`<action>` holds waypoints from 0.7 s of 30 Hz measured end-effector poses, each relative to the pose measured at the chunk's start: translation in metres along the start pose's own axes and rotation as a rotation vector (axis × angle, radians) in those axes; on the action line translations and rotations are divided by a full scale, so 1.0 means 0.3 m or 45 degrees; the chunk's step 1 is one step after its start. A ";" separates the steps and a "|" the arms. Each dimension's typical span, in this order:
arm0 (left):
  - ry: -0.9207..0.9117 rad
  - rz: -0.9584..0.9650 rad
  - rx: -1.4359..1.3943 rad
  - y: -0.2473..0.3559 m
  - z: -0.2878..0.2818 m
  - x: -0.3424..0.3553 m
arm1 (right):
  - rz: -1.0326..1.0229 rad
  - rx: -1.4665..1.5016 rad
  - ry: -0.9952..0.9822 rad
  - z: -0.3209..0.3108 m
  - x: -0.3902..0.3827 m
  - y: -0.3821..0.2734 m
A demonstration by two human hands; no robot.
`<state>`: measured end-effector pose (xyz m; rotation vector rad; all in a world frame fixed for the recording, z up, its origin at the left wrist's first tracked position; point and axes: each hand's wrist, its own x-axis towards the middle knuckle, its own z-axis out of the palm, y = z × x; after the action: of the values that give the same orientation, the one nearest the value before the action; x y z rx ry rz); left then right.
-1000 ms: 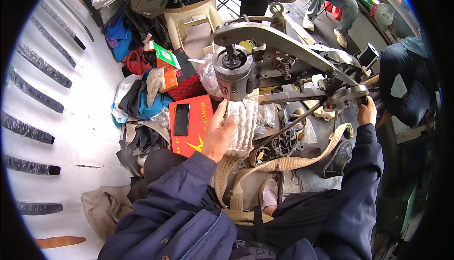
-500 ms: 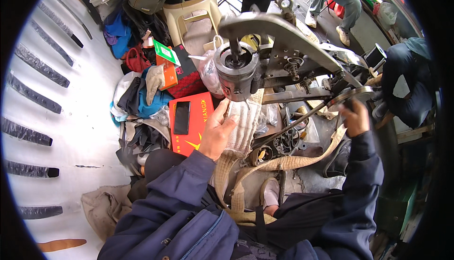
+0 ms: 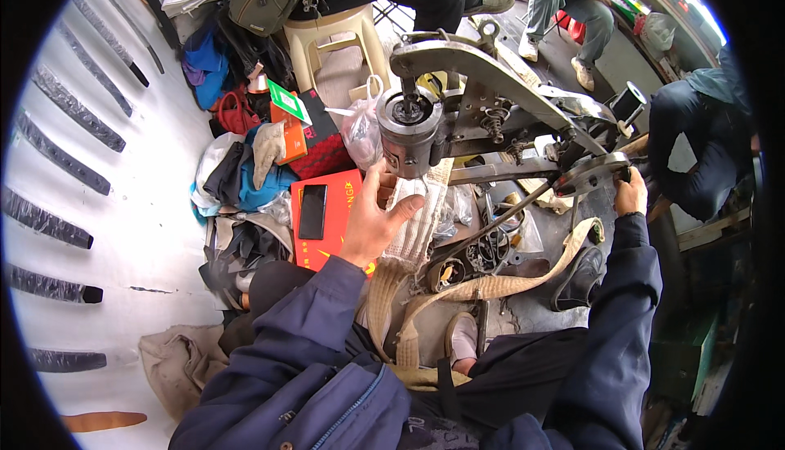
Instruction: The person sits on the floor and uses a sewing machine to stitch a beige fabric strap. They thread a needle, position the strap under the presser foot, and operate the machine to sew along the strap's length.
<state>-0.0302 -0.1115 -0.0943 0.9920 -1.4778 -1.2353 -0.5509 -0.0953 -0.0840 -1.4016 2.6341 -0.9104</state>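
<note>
A metal hand-cranked sewing machine (image 3: 491,82) stands in front of me, with a round cylinder head at its left end. A beige striped woven strap (image 3: 413,233) hangs just below that head, and its long tail loops down to my lap. My left hand (image 3: 372,221) is beside the strap, thumb and fingers spread apart; the thumb lies over the strap's upper part, and the other fingertips are partly hidden near the cylinder. On the right, my right hand (image 3: 630,195) is closed around the rim of the machine's hand wheel (image 3: 593,173).
A red box (image 3: 315,241) with a black phone (image 3: 312,211) on it lies to the left. Behind are piled clothes, bags and a cream plastic stool (image 3: 360,20). Several tools and a black shoe (image 3: 582,278) lie on the floor. Other people sit around the far side.
My left hand has loosened its pinch on the strap, and the thumb has spread away. My right hand has moved right and down with the wheel. The view has shifted slightly.
</note>
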 end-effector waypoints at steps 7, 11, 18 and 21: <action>0.076 0.148 0.071 -0.013 0.019 0.057 | -0.022 0.150 -0.018 0.010 -0.006 0.011; 0.032 0.151 0.033 -0.004 0.017 0.053 | 0.045 -0.007 -0.061 0.003 0.003 0.011; -0.070 0.113 -0.019 0.033 0.002 0.073 | -0.040 -0.159 -0.094 -0.022 0.023 -0.003; -0.099 0.188 -0.065 0.024 -0.004 0.077 | -0.022 -0.042 -0.083 -0.014 0.016 0.015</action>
<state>-0.0347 -0.1328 -0.0834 0.7940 -1.5437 -1.2099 -0.5582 -0.0951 -0.0816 -1.4382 2.6050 -0.8123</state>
